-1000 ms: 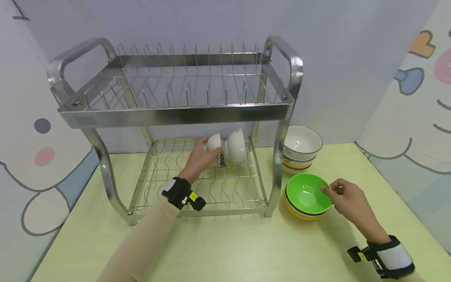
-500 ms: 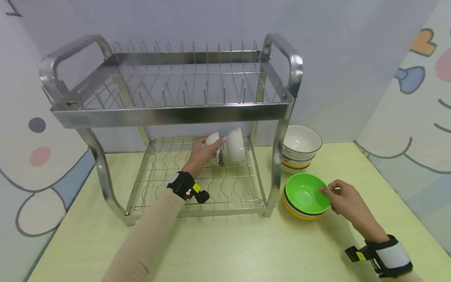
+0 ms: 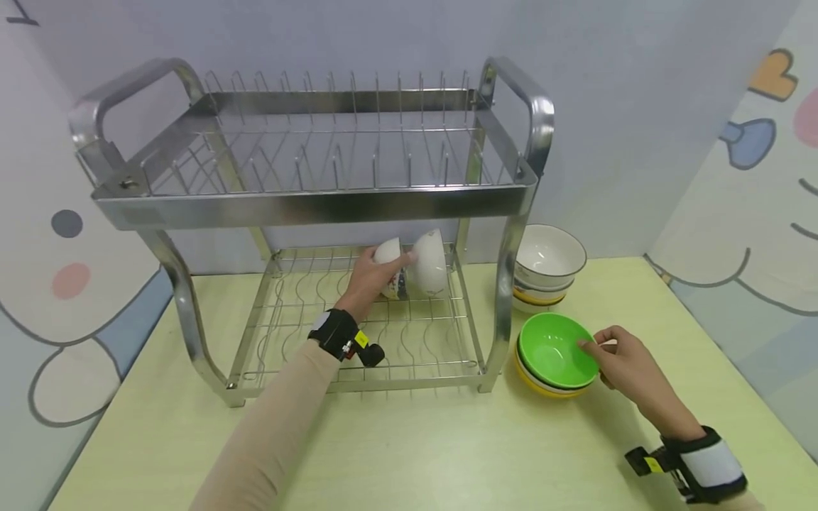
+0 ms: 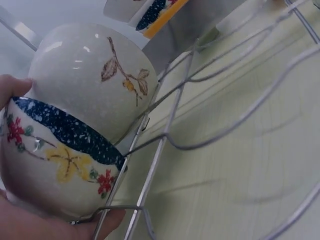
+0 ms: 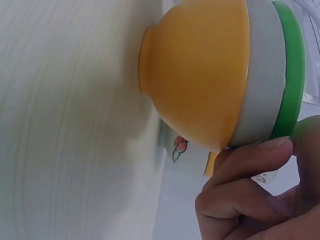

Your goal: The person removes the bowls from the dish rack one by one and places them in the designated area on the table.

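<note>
In the lower tier of the dish rack, my left hand [image 3: 371,278] grips a small floral bowl [image 4: 60,160] with a blue speckled rim, standing on its side. Its thumb lies over the rim and fingers curl underneath. Right beside it, also sideways in the wires, is a larger white bowl [image 4: 90,75] with a brown leaf sprig. My right hand [image 3: 629,365] pinches the rim of a green bowl [image 3: 556,351] between thumb and fingers. That bowl sits nested in a white bowl [image 5: 265,70] and a yellow bowl [image 5: 200,70] on the table.
A metal two-tier dish rack [image 3: 319,207] covers the left and middle of the table [image 3: 409,454]. Behind the green bowl, a second stack of bowls [image 3: 546,255] stands close to the rack's right leg. The wall [image 3: 613,142] rises directly behind.
My left hand has shifted slightly on the floral bowl, its thumb now overlapping the neighbouring white bowl in the head view. My right hand keeps its pinch on the green bowl.
</note>
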`<state>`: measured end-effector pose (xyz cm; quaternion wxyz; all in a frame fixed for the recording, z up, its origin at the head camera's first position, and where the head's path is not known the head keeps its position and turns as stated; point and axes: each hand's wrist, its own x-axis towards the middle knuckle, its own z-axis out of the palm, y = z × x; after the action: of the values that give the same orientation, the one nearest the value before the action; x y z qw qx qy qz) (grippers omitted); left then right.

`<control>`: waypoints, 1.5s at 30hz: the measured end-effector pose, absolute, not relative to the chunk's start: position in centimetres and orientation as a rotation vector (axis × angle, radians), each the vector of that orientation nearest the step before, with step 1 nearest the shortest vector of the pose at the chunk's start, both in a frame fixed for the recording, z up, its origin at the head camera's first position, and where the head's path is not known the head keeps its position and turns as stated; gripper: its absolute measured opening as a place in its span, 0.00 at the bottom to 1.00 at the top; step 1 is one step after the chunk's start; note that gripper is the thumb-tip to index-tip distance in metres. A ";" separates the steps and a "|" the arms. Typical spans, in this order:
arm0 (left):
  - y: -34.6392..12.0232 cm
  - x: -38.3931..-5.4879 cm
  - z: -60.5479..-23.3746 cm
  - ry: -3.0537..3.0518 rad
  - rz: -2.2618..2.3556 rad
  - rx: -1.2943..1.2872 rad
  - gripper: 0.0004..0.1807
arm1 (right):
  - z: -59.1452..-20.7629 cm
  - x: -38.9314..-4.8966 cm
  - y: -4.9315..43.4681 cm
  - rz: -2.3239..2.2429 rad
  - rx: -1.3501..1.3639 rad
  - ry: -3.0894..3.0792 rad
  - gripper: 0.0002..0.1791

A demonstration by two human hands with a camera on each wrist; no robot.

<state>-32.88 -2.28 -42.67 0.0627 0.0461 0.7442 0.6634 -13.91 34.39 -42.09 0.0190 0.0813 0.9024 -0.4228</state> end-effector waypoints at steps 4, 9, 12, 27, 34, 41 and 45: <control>-2.3 -32.9 -42.9 2.269 1.995 0.168 0.43 | -42.1 -13.9 34.4 -1.304 0.262 2.802 0.28; -2.2 -33.0 -43.0 2.326 1.969 0.170 0.40 | -41.9 -13.9 34.3 -1.294 0.261 2.796 0.31; -2.1 -33.0 -42.8 2.359 1.935 0.156 0.40 | -41.8 -13.8 34.3 -1.289 0.253 2.794 0.32; -2.0 -32.9 -42.5 2.389 1.898 0.147 0.41 | -41.6 -13.8 34.3 -1.272 0.237 2.804 0.32; -2.0 -33.0 -42.4 2.411 1.880 0.164 0.41 | -41.5 -13.8 34.3 -1.271 0.220 2.821 0.31; -1.9 -33.2 -42.5 2.458 1.867 0.163 0.39 | -41.5 -13.7 34.4 -1.283 0.201 2.830 0.30; -1.8 -33.2 -42.5 2.499 1.860 0.160 0.39 | -41.5 -13.7 34.4 -1.284 0.187 2.842 0.29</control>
<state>-33.24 -1.76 -42.53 0.0111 0.0512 0.8011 0.5962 -13.68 34.43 -41.54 0.0087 0.0598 0.9096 -0.4110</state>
